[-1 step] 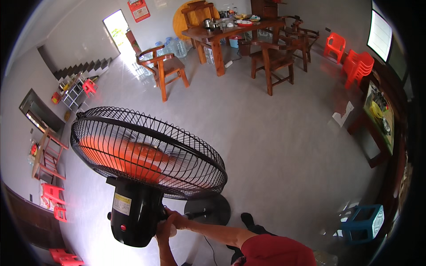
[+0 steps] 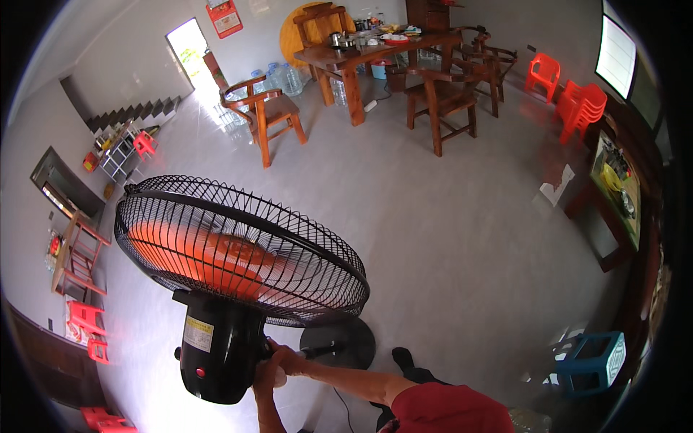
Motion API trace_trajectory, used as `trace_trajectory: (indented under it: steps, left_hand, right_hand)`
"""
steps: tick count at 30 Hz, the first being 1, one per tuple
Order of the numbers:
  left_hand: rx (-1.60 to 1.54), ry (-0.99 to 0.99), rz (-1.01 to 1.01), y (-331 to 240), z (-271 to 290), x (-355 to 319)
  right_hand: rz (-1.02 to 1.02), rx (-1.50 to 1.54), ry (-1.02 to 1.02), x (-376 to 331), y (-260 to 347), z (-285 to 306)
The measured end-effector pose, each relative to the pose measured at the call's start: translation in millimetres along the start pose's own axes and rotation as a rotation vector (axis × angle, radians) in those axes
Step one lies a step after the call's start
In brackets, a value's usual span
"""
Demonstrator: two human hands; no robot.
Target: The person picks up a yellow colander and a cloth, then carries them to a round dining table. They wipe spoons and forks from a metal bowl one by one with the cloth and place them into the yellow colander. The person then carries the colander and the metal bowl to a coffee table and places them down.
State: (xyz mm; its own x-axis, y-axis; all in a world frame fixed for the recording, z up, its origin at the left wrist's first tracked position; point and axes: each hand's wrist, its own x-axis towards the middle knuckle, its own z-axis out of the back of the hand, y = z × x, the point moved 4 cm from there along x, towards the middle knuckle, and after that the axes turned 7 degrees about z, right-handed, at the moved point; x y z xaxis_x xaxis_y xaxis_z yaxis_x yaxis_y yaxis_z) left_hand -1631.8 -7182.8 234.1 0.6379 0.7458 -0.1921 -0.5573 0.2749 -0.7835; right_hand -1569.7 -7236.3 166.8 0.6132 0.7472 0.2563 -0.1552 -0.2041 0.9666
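A black pedestal fan (image 2: 216,361) with orange blades behind a wire cage (image 2: 245,245) stands right before me, seen from behind and above. Below the cage, its round base (image 2: 357,346) rests on the floor. My right hand (image 2: 290,359) and my left hand (image 2: 265,375) meet beside the black motor housing, closed at the fan's neck. The housing hides some of their fingertips. Something pale shows just under my right hand, too covered to name. On the housing are a pale label (image 2: 198,334) and a red button (image 2: 201,373).
A wooden table (image 2: 325,58) with dishes and wooden chairs (image 2: 271,115) stands at the far side. Red plastic stools (image 2: 581,108) line the right wall; a blue stool (image 2: 592,361) is nearer. A thin cord (image 2: 343,404) runs over the floor near my feet.
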Motion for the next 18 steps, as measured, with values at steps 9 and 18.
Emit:
trace_trajectory:
  steps: [9, 18]
  left_hand:
    - [0.243, 0.199, 0.02, 34.7, 7.7, 25.7]
    - [0.29, 0.463, -0.037, 19.1, 5.5, -16.0]
  right_hand:
    - [-0.096, -0.232, -0.074, -9.6, 48.1, 2.7]
    - [-0.086, -0.162, -0.394, -59.3, 50.3, -6.6]
